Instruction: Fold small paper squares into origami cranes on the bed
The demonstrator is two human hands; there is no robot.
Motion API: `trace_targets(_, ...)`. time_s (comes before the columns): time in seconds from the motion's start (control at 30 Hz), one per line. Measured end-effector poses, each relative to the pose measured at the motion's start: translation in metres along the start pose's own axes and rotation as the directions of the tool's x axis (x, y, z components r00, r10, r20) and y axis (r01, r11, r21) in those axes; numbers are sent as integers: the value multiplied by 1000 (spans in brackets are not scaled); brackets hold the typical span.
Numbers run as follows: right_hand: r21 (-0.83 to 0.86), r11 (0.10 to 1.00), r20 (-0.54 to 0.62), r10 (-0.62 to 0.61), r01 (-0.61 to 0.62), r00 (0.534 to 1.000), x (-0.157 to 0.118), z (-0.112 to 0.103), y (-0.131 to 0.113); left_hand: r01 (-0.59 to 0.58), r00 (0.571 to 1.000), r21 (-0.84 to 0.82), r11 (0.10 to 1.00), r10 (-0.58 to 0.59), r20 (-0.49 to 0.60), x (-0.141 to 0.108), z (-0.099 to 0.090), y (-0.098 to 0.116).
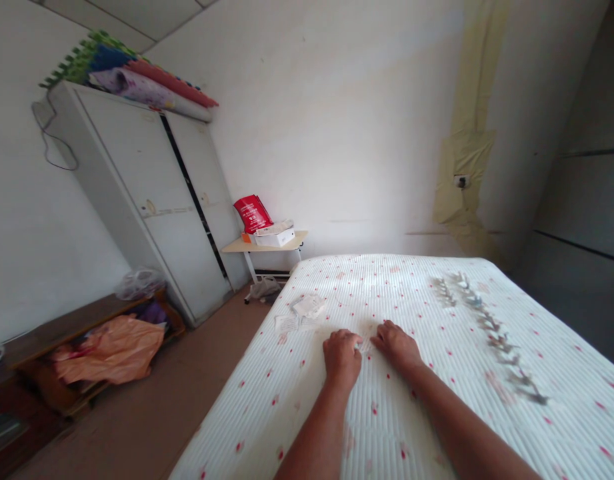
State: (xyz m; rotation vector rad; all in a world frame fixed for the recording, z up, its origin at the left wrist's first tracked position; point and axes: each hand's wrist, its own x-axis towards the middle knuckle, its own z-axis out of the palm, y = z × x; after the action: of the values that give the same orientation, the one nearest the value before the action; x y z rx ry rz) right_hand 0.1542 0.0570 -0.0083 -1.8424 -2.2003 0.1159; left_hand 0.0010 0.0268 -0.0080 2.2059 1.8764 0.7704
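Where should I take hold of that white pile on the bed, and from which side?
Probably best to pinch the white pile by its right edge, coming in low from the right. It lies low on the bed, and its left end sits near the bed's edge, leaving more room on the right.

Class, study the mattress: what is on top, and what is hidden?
On the mattress are white, paper-like pieces and rows of small, blurred grey objects. A small pale item peeks from the left hand; its remainder, and whatever lies beneath the right hand, are covered.
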Motion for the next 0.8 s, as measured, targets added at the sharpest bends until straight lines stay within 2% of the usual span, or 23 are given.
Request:
trace_targets(0.17,-8,1000,0,20,-20,1000,0,1,-2,-39,998,-2,999,39,44,0,1,2)
trace_targets(0.37,31,999,-56,46,-44,997,-2,2,-3,-251,967,72,965,247,58,-3,-4,12)
trace_targets(0.43,60,997,-83,53,-48,995,-2,3,-1,-287,957,89,954,282,70,-4,-5,15)
trace_targets(0.63,187,981,-126,-30,53,992,-4,1,9,-234,968,96,967,223,115,-3,-4,15)
trace_targets(0.8,170,979,-137,-94,117,986,-8,-2,6,-232,969,83,969,223,105,1,-1,11)
